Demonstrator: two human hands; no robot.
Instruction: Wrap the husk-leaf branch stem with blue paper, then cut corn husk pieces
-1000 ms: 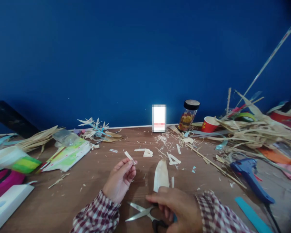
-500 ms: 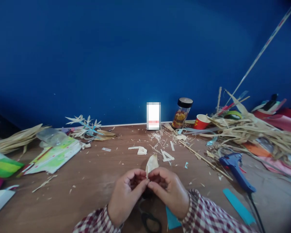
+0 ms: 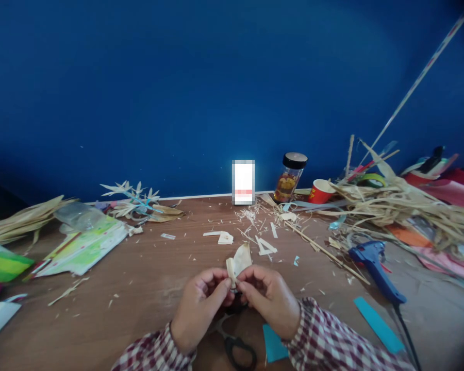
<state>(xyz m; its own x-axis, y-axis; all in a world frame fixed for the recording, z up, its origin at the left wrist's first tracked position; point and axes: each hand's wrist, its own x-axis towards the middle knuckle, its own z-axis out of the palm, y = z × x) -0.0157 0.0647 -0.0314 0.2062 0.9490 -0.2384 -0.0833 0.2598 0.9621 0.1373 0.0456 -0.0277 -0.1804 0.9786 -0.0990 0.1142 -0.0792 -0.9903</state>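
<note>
Between my hands is a pale, dried husk piece (image 3: 242, 259), its leaf-like tip pointing up and away from me. A narrow folded strip (image 3: 230, 267) of the same pale material stands beside it on the left. My left hand (image 3: 202, 305) pinches the strip's base between thumb and fingers. My right hand (image 3: 271, 295) is closed on the leaf-like piece near its lower end. Fingers hide where the two pieces meet. Below the hands lie black-handled scissors (image 3: 239, 351), partly covered, and a blue paper piece (image 3: 274, 342) under the right wrist.
A blue glue gun (image 3: 377, 270) with a cord and a blue strip (image 3: 378, 323) lie at right. Dried husks (image 3: 406, 203) pile up behind them. A red paper cup (image 3: 320, 191) and a lidded jar (image 3: 289, 178) stand at the back. A husk flower (image 3: 133, 198) lies back left.
The narrow strip now shows upright beside the leaf-like piece. My fingertips have moved slightly apart, and more of the scissors shows. The whole view has shifted slightly.
</note>
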